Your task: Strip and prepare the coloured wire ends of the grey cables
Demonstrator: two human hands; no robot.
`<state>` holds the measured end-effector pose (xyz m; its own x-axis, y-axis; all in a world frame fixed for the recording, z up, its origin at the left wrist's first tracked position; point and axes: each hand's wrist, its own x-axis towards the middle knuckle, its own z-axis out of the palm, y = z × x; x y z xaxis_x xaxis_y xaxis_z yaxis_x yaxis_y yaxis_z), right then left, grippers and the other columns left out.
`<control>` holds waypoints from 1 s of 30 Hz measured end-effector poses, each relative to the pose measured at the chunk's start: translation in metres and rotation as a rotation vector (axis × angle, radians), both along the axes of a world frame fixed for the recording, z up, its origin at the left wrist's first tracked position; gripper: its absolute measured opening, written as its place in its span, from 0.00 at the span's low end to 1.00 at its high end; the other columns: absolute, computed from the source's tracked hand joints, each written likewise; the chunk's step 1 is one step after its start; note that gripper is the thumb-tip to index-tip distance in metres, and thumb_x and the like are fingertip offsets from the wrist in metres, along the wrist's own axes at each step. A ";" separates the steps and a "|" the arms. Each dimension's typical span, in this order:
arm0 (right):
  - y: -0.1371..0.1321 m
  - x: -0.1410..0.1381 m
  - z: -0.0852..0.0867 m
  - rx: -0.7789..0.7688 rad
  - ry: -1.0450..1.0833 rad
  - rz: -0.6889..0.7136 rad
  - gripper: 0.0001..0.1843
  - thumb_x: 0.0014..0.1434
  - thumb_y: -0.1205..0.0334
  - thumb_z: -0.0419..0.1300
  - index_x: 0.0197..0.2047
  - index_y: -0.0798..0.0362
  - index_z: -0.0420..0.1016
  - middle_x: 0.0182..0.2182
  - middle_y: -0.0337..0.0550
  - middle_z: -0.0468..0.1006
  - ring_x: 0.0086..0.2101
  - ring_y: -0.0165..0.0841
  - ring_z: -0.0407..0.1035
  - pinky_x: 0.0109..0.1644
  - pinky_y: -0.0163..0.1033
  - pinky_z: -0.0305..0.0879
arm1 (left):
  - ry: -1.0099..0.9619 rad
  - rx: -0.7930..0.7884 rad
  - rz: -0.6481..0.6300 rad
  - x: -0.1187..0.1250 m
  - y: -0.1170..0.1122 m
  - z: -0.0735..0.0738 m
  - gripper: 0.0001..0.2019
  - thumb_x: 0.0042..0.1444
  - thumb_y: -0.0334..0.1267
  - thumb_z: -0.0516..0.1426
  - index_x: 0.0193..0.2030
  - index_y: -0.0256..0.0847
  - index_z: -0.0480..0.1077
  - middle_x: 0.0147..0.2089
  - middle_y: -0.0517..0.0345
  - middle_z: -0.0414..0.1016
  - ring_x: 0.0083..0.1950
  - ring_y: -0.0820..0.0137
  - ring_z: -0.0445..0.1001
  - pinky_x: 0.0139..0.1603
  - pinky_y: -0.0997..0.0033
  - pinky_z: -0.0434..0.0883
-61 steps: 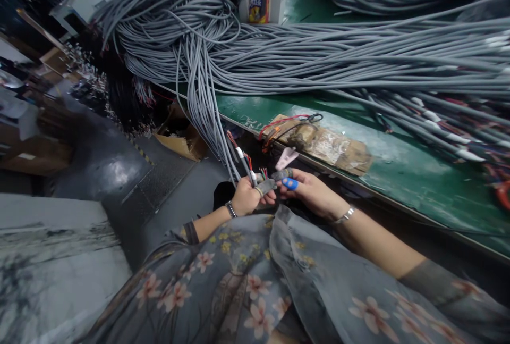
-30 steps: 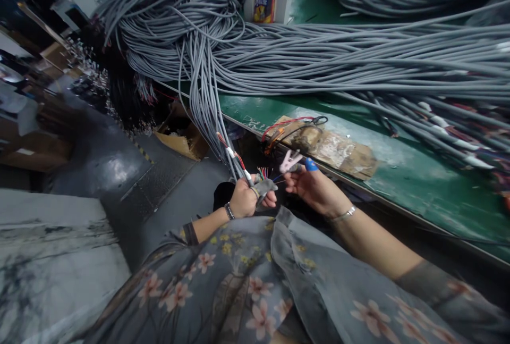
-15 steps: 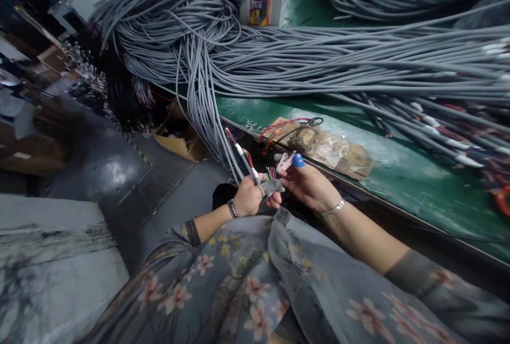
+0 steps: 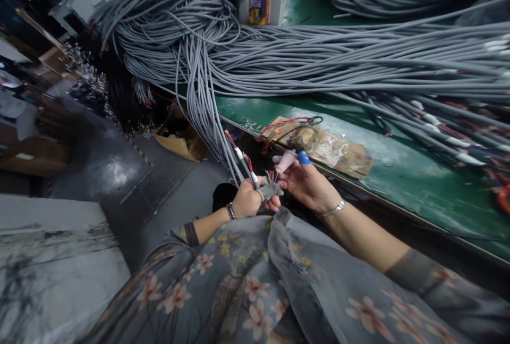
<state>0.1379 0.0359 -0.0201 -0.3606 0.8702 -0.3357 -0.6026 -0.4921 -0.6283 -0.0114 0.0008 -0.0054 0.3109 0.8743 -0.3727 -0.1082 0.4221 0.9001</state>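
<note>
I see the left hand [image 4: 246, 201] clenched on the grey cable end [image 4: 244, 165], coloured wires [image 4: 272, 176] at its 1 o'clock — right hand [image 4: 309, 185], at 3 o'clock, fingers pinching a pink clip [image 4: 285, 161] beside the table [image 4: 398, 174].

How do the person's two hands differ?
The left hand is fisted around grey cables and wears a grey finger cover; the right hand is looser, at the coloured wires, with a blue cover and a pink cover. The left wristband is dark, the right wristband silver. Both wear floral sleeves.
</note>
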 end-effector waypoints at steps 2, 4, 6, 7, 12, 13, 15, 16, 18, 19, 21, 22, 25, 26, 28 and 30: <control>0.000 0.000 0.000 0.015 -0.027 -0.034 0.20 0.43 0.43 0.70 0.30 0.50 0.78 0.25 0.36 0.76 0.24 0.25 0.67 0.25 0.29 0.67 | 0.007 0.021 0.005 -0.001 -0.002 0.000 0.27 0.40 0.61 0.63 0.23 0.34 0.68 0.19 0.54 0.71 0.18 0.74 0.70 0.18 0.77 0.63; 0.000 -0.001 -0.001 0.050 -0.073 -0.095 0.19 0.41 0.45 0.72 0.29 0.50 0.77 0.23 0.35 0.75 0.23 0.24 0.65 0.25 0.28 0.67 | 0.011 0.025 0.039 -0.001 -0.002 0.001 0.27 0.40 0.62 0.63 0.23 0.34 0.68 0.18 0.55 0.71 0.17 0.74 0.69 0.18 0.77 0.62; 0.000 -0.002 -0.002 0.077 -0.120 -0.129 0.20 0.39 0.45 0.73 0.28 0.51 0.77 0.22 0.35 0.74 0.23 0.24 0.65 0.24 0.27 0.66 | 0.007 0.012 0.077 0.001 0.000 0.004 0.28 0.38 0.63 0.63 0.22 0.35 0.67 0.18 0.55 0.71 0.17 0.74 0.69 0.17 0.77 0.61; 0.000 -0.002 -0.003 0.087 -0.139 -0.129 0.21 0.38 0.43 0.72 0.28 0.51 0.76 0.22 0.35 0.74 0.23 0.24 0.65 0.24 0.28 0.66 | 0.002 0.004 0.094 0.002 0.001 0.005 0.28 0.37 0.63 0.63 0.22 0.35 0.67 0.17 0.56 0.70 0.16 0.74 0.68 0.16 0.78 0.60; 0.002 -0.003 -0.001 0.122 -0.182 -0.099 0.26 0.38 0.36 0.69 0.27 0.51 0.76 0.23 0.36 0.74 0.23 0.25 0.65 0.25 0.29 0.66 | -0.036 -0.017 0.136 0.007 0.005 0.008 0.28 0.34 0.62 0.65 0.21 0.35 0.65 0.15 0.58 0.68 0.14 0.76 0.66 0.15 0.78 0.59; 0.003 -0.003 0.000 0.123 -0.184 -0.095 0.26 0.37 0.36 0.70 0.27 0.51 0.75 0.23 0.36 0.74 0.23 0.25 0.65 0.25 0.29 0.66 | -0.038 -0.018 0.134 0.007 0.006 0.008 0.28 0.34 0.61 0.65 0.21 0.35 0.65 0.16 0.58 0.68 0.14 0.76 0.66 0.15 0.78 0.59; 0.003 -0.004 0.001 0.115 -0.193 -0.095 0.26 0.36 0.37 0.70 0.27 0.51 0.75 0.23 0.36 0.73 0.23 0.24 0.64 0.24 0.29 0.65 | -0.029 -0.020 0.128 0.007 0.006 0.008 0.27 0.35 0.61 0.64 0.22 0.35 0.66 0.16 0.58 0.69 0.15 0.75 0.66 0.15 0.78 0.59; 0.003 -0.004 0.001 0.108 -0.202 -0.101 0.26 0.35 0.37 0.71 0.26 0.51 0.74 0.22 0.35 0.73 0.22 0.24 0.64 0.24 0.29 0.65 | -0.021 -0.022 0.124 0.007 0.006 0.007 0.27 0.36 0.61 0.64 0.23 0.35 0.66 0.16 0.58 0.69 0.15 0.75 0.67 0.15 0.78 0.59; 0.002 -0.005 0.001 0.107 -0.227 -0.122 0.26 0.36 0.37 0.70 0.26 0.51 0.74 0.21 0.34 0.72 0.22 0.24 0.64 0.25 0.30 0.64 | -0.008 -0.025 0.117 0.006 0.006 0.007 0.27 0.36 0.62 0.64 0.23 0.35 0.66 0.17 0.57 0.69 0.16 0.75 0.67 0.16 0.78 0.59; 0.001 -0.005 0.000 0.122 -0.247 -0.137 0.27 0.37 0.36 0.69 0.26 0.51 0.73 0.20 0.34 0.71 0.22 0.25 0.63 0.25 0.31 0.64 | -0.008 -0.025 0.114 0.006 0.005 0.006 0.27 0.36 0.62 0.64 0.22 0.35 0.66 0.17 0.57 0.69 0.16 0.75 0.67 0.16 0.78 0.59; 0.000 -0.005 -0.002 0.175 -0.314 -0.172 0.27 0.42 0.34 0.65 0.25 0.51 0.72 0.19 0.35 0.70 0.21 0.26 0.64 0.26 0.33 0.64 | -0.017 -0.019 0.112 0.005 0.005 0.006 0.28 0.36 0.62 0.64 0.22 0.35 0.66 0.17 0.57 0.69 0.15 0.75 0.67 0.16 0.78 0.59; -0.001 -0.005 -0.002 0.205 -0.354 -0.188 0.27 0.44 0.33 0.63 0.25 0.51 0.72 0.18 0.35 0.70 0.21 0.27 0.64 0.26 0.34 0.65 | -0.020 -0.017 0.111 0.005 0.005 0.006 0.28 0.35 0.62 0.64 0.22 0.35 0.66 0.17 0.57 0.69 0.15 0.75 0.67 0.16 0.78 0.60; -0.001 -0.006 -0.003 0.247 -0.408 -0.203 0.28 0.45 0.31 0.61 0.24 0.50 0.72 0.19 0.36 0.70 0.22 0.29 0.65 0.27 0.35 0.65 | -0.013 -0.023 0.107 0.005 0.005 0.006 0.28 0.35 0.62 0.64 0.22 0.35 0.66 0.16 0.58 0.69 0.15 0.76 0.66 0.16 0.78 0.60; 0.000 -0.006 -0.003 0.240 -0.387 -0.184 0.28 0.45 0.31 0.62 0.24 0.50 0.72 0.19 0.36 0.71 0.22 0.29 0.65 0.26 0.35 0.65 | -0.008 -0.027 0.104 0.005 0.006 0.006 0.28 0.35 0.63 0.64 0.22 0.36 0.65 0.16 0.58 0.69 0.15 0.76 0.66 0.16 0.78 0.60; 0.002 -0.007 -0.002 0.203 -0.310 -0.131 0.27 0.43 0.32 0.63 0.26 0.50 0.74 0.21 0.37 0.72 0.22 0.28 0.65 0.25 0.35 0.65 | -0.004 -0.030 0.104 0.006 0.006 0.006 0.28 0.34 0.63 0.64 0.21 0.36 0.64 0.16 0.59 0.69 0.15 0.77 0.66 0.16 0.78 0.60; 0.004 -0.008 -0.001 0.156 -0.232 -0.096 0.25 0.43 0.35 0.65 0.28 0.50 0.75 0.22 0.37 0.73 0.23 0.28 0.66 0.25 0.34 0.64 | -0.002 -0.027 0.110 0.006 0.006 0.005 0.28 0.34 0.63 0.64 0.20 0.37 0.64 0.16 0.59 0.68 0.15 0.77 0.65 0.16 0.78 0.60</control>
<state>0.1303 0.0401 -0.0214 -0.2036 0.9441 -0.2592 -0.4726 -0.3266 -0.8185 -0.0052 0.0073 -0.0006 0.2149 0.8926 -0.3963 -0.1573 0.4321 0.8880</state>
